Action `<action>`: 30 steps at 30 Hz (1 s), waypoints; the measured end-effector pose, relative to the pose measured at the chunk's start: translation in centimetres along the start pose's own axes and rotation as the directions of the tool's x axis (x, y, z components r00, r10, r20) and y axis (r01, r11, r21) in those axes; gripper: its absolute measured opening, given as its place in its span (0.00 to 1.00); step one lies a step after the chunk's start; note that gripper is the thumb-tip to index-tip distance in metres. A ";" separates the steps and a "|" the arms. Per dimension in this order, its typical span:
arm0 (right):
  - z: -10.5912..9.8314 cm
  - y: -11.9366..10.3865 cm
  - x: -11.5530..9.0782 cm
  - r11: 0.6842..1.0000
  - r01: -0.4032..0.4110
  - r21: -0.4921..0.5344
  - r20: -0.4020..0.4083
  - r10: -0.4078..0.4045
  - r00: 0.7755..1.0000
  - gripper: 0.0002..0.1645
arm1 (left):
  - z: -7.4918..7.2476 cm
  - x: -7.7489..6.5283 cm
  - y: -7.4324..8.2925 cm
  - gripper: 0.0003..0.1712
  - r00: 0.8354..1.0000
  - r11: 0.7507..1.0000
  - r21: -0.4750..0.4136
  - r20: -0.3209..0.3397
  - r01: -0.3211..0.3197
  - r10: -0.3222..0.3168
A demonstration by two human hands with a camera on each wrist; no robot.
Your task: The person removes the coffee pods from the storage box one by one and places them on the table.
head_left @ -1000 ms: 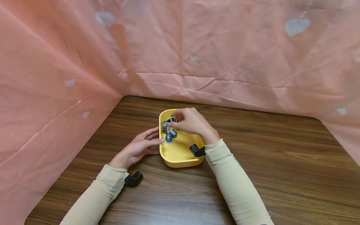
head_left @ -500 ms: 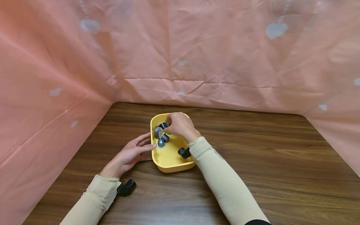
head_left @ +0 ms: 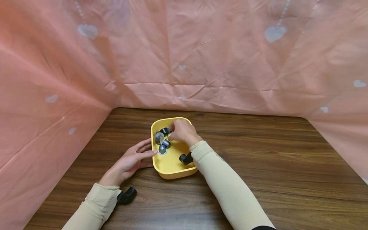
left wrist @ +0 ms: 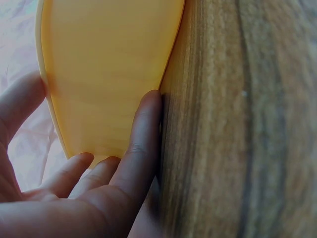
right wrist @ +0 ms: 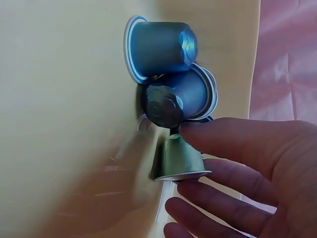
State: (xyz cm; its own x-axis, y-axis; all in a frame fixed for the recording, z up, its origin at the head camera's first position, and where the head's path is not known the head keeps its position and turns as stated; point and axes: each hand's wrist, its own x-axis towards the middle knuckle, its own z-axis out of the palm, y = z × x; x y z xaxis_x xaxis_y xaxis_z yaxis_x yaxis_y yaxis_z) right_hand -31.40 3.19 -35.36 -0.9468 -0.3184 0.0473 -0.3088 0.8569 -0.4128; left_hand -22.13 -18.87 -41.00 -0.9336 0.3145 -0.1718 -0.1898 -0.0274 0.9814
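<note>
Yellow tray (head_left: 172, 164) on a dark wood-grain tabletop (head_left: 273, 166), seen from the head camera, with both forearms in cream sleeves. The right hand (head_left: 181, 131) reaches into the far end of the tray among several small coffee capsules; its fingers cover part of the cluster, so the capsule count cannot be made out. In the right wrist view the fingertips (right wrist: 218, 136) touch a pale green capsule (right wrist: 178, 161), but whether this grip is closed on it or merely resting against it cannot be told; two blue capsules (right wrist: 168, 72) lie stacked just beyond, one partly hidden behind the other. The left hand (head_left: 129, 163) lies beside the tray, its grip released, straight fingers pressed against the outer wall (left wrist: 109, 79); the palm is cut off at the frame edge. A black wrist-camera mount (head_left: 126, 195) shows at the left cuff. Creased pink sheeting printed with pale hearts (head_left: 201, 57) encloses the tabletop on three sides
</note>
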 end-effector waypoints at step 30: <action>0.8 0.6 -0.3 1.000 -0.006 -0.031 -0.014 0.006 1.000 0.15 | 0.3 0.1 -0.1 0.45 1.000 1.000 -0.016 -0.007 0.013 -0.013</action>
State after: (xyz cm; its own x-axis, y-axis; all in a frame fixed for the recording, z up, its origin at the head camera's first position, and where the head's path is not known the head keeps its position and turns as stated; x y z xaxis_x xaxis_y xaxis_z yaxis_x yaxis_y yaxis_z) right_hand -31.20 3.50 -36.36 -0.9497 -0.3078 0.0580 -0.3058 0.8708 -0.3850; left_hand -22.09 -18.57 -41.06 -0.9331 0.3083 -0.1850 -0.2064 -0.0381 0.9777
